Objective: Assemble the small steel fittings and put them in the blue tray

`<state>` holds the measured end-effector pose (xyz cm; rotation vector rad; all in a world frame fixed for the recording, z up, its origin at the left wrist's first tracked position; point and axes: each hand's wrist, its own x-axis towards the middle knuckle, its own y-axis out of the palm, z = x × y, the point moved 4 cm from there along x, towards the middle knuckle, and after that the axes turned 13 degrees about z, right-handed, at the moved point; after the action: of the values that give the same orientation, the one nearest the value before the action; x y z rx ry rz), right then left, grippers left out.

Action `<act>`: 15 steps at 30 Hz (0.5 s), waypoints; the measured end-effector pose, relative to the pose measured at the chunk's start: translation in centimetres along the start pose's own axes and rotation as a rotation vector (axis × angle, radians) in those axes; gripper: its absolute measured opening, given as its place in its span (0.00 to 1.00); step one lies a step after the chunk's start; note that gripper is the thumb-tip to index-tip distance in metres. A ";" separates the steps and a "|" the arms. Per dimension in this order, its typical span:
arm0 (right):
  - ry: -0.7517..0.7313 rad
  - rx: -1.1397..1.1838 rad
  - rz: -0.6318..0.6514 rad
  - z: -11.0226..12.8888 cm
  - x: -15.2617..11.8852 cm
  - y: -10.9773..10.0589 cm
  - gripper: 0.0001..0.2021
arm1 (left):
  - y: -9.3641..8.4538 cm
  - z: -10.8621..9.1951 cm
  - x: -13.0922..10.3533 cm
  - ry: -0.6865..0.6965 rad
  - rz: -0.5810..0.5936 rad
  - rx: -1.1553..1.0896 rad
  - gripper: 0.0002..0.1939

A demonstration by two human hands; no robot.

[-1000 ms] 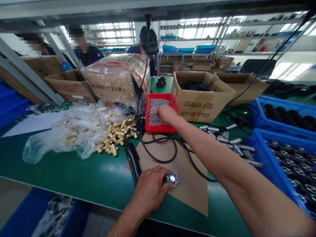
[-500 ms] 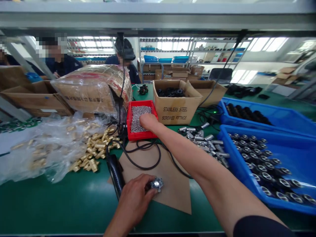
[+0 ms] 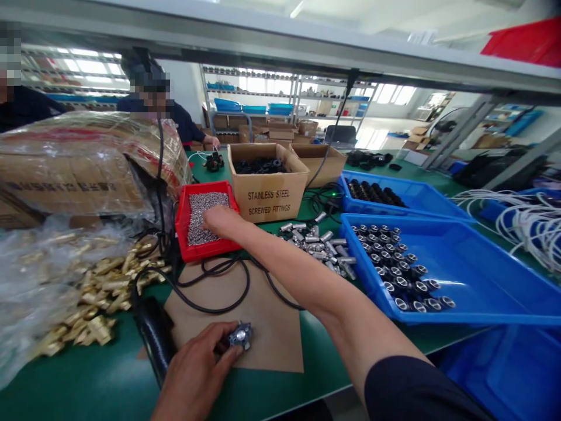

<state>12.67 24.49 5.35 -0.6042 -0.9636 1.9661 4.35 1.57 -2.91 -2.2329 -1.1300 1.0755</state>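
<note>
Between the thumb and fingers of my left hand point(image 3: 199, 362) is a small silvery metal part point(image 3: 241, 335) with a round centre and lobed edges, held over a sheet of brown cardboard point(image 3: 276, 345). My right hand point(image 3: 221, 222) reaches into a red bin point(image 3: 204, 254) full of small screws point(image 3: 199, 204). Its fingertips are down among the screws, and whether they grip any is hidden. A black cylindrical tool point(image 3: 153, 333) with a cable lies left of my left hand.
Brass fittings point(image 3: 99, 330) and clear plastic bags lie at left. A cardboard box point(image 3: 269, 202) of black parts stands behind the bin. Silvery cylinders point(image 3: 324, 248) lie beside a blue tray point(image 3: 473, 263) holding black fittings. Co-workers sit across the bench; a shelf point(image 3: 280, 44) crosses overhead.
My view has turned to the right, so the bench things appear further left. My right hand stays in the screw bin, and my left hand still holds the metal part.
</note>
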 end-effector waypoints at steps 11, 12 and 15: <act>-0.094 0.497 0.331 -1.1 -14.0 6.0 0.07 | -0.9 -1.2 -1.2 0.057 -0.129 -0.022 0.11; -0.087 0.462 0.306 -1.3 -15.1 6.3 0.07 | -0.9 -1.2 -1.2 0.062 -0.135 -0.015 0.11; -0.062 0.398 0.248 -1.7 -17.2 7.0 0.07 | -1.0 -1.3 -1.4 0.069 -0.136 0.002 0.10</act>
<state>19.59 8.16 -0.33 -0.4524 -0.5255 2.3273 4.38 0.95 -0.84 -2.1406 -1.2309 0.9373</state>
